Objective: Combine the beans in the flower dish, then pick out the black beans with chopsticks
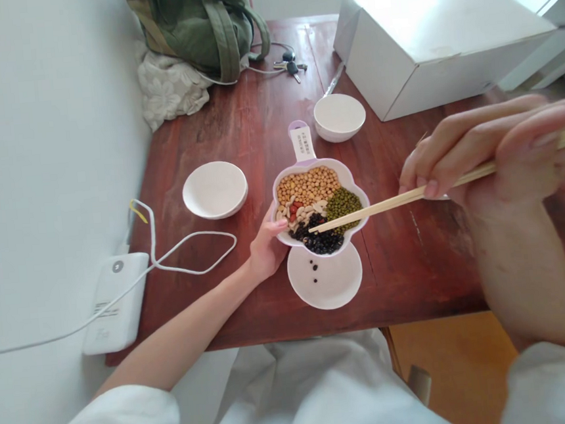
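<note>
My left hand (268, 243) grips the left side of a white, lilac-rimmed, flower-shaped bowl with a handle (362, 192), its thumb over the rim. Soybeans (310, 184), mung beans (342, 205), black beans (327, 242) and a mix of cashews and red peanuts (296, 209) fill it in separate patches. In my right hand (494, 147) is a pair of wooden chopsticks (385, 205), their tips over the black beans. Whether the tips pinch a bean is too small to tell. Partly under the bowl stands a white plate (336, 290) with several black beans on it.
White bowls stand at left (215, 190) and at the back (339, 116). A large white box (426, 47) occupies the back right. A green bag (192, 28), keys (291, 65) and a crumpled cloth (170, 90) lie at the back. A white power bank (117, 302) with a cable rests by the wall.
</note>
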Tool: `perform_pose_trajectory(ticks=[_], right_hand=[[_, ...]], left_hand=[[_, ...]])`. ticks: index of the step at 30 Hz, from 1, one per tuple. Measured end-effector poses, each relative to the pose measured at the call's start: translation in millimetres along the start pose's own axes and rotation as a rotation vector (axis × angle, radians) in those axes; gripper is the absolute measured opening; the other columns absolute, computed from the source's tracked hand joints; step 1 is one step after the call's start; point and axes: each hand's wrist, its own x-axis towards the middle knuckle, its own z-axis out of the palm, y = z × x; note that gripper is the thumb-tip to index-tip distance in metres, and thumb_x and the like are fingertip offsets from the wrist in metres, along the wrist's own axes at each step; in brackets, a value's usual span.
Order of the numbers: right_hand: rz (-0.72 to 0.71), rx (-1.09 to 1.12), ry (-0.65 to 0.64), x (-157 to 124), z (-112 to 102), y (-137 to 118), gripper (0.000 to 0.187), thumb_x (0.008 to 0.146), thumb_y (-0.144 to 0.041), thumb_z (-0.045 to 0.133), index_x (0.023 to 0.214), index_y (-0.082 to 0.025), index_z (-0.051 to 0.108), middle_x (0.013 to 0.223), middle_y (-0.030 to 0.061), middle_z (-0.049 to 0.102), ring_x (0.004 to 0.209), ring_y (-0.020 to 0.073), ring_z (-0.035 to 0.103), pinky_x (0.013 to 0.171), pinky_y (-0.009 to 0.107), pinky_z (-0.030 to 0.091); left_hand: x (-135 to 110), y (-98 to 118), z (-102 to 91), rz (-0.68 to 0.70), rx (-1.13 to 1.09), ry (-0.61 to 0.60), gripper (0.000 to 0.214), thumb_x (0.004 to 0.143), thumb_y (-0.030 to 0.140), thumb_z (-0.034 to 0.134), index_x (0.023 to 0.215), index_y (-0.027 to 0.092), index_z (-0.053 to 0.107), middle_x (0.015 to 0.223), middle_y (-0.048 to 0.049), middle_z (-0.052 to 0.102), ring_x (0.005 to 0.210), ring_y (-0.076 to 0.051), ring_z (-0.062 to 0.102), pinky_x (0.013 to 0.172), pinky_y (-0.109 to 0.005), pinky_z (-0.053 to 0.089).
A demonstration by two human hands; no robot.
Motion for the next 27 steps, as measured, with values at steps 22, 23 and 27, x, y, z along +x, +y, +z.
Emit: perform_pose_trajectory(ticks=[22,23,27], right_hand=[[0.114,0.167,0.224,-75,-4,62,0.063,0.107,-0.067,0.054,0.069,-0.029,0.087,0.058,0.0063,0.070,0.048,0.0207,0.068,0.040,0.035,0.054],[0.107,0.152,0.224,-75,-4,62,0.064,0.106,-0.068,0.054,0.069,-0.028,0.087,0.058,0.0061,0.070,0.049,0.0204,0.068,0.041,0.035,0.054],[0.070,0.132,0.208,-73,-6,60,0.065,0.106,-0.068,0.054,0.067,-0.026,0.086,0.057,0.0051,0.070,0.049,0.0187,0.068,0.042,0.033,0.055]], left_hand=[[0,-2,-1.7,0.017,-0.040,-0.016,0.072,0.077,0.037,0.075,0.146,0.018,0.067,0.142,-0.0110,0.078,0.148,-0.043,0.063,0.127,-0.055,0.047],[0,-3,-2.0,0.017,-0.041,-0.012,0.071,0.077,0.037,0.075,0.145,0.018,0.067,0.141,-0.0109,0.078,0.147,-0.043,0.063,0.127,-0.055,0.047],[3,-4,-3.5,0.021,-0.038,-0.035,0.064,0.076,0.037,0.076,0.137,0.018,0.071,0.136,-0.0104,0.081,0.143,-0.043,0.066,0.124,-0.057,0.049]])
